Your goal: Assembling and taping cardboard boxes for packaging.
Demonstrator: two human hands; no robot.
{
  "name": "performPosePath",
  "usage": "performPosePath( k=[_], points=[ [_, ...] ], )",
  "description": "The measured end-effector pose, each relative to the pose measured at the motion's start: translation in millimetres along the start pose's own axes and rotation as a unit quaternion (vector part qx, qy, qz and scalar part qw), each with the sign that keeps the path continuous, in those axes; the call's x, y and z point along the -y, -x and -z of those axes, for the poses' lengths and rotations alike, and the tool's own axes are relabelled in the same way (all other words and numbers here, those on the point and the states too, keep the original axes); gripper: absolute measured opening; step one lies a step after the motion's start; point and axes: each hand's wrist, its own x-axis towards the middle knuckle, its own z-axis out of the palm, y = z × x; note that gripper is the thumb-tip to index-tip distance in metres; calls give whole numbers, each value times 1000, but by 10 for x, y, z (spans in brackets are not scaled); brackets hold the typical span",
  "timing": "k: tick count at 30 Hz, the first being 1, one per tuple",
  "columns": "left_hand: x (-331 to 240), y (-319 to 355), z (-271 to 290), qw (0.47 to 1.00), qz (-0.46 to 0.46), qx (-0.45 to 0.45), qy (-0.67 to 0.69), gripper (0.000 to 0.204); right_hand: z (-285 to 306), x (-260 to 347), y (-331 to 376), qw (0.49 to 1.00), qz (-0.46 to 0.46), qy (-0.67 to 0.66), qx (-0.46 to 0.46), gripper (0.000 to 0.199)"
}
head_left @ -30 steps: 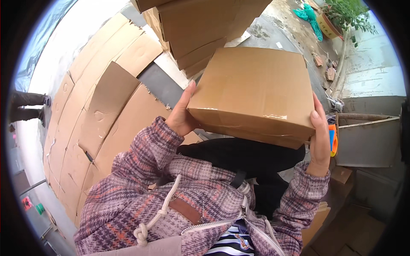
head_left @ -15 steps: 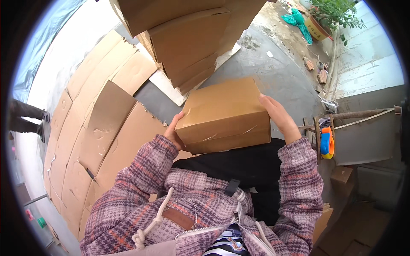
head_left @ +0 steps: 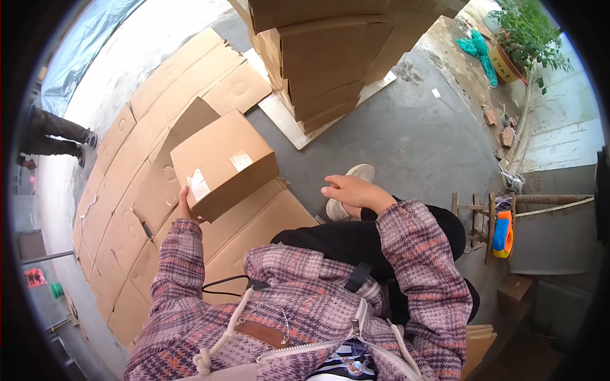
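"Holding what, the left hand [head_left: 186, 208]?"

"One cardboard carton [head_left: 219, 146]: brown, box-shaped, upper face closed. Grip at the near left corner, low down; one digit up against the wall, the remaining fingers mostly hidden."

"Position of the carton?"

"Left of the lap, over the flattened cardboard sheets [head_left: 114, 235], set askew. Whether its base rests on them: cannot tell."

"And the right hand [head_left: 354, 192]?"

"Empty. Fingers loosely extended, well apart from the carton, above a pale shoe [head_left: 360, 173] and the black trousers [head_left: 419, 232]."

"Handling notes?"

"Weight: probably light for its bulk, one hand alone being on it; contents, if any, out of sight. Walls: flat, stiff-looking; corners would likely dent under a hard pinch. Surface: smooth, with two shiny patches [head_left: 241, 160] at the near upper edge, perhaps tape, likely slick under a thumb."

"Best hold?"

"Opposite walls, low, fingers beneath the bottom edge, palms on plain board. Avoid the shiny patches and the panel centres, which may flex."

"Surroundings?"

"Ahead: tall cardboard stack [head_left: 333, 57] on a white board [head_left: 283, 124]. Right: wooden stand [head_left: 491, 228] with a blue-and-orange ring-shaped item [head_left: 502, 233] beside it. Far left: another person's dark trouser legs [head_left: 60, 133]."
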Motion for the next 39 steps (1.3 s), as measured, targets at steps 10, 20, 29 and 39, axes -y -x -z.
performPosePath(
  k=[10,20,29,39],
  points=[
    [34,-898,-440,997,-76,-5,8,90,121,-172,216,993,6,-84,-82,49],
    [71,-1070,-968,991,-109,62,43,82,199,-26,207,985,-11,-142,-100,45],
    [-99,-932,-720,976,-85,87,183,77,106,3,-387,995,-50,-84,-7,49],
    [635,-240,-368,978,-102,139,119,64,-155,60,-1067,926,-136,-351,32,105]
  ],
)
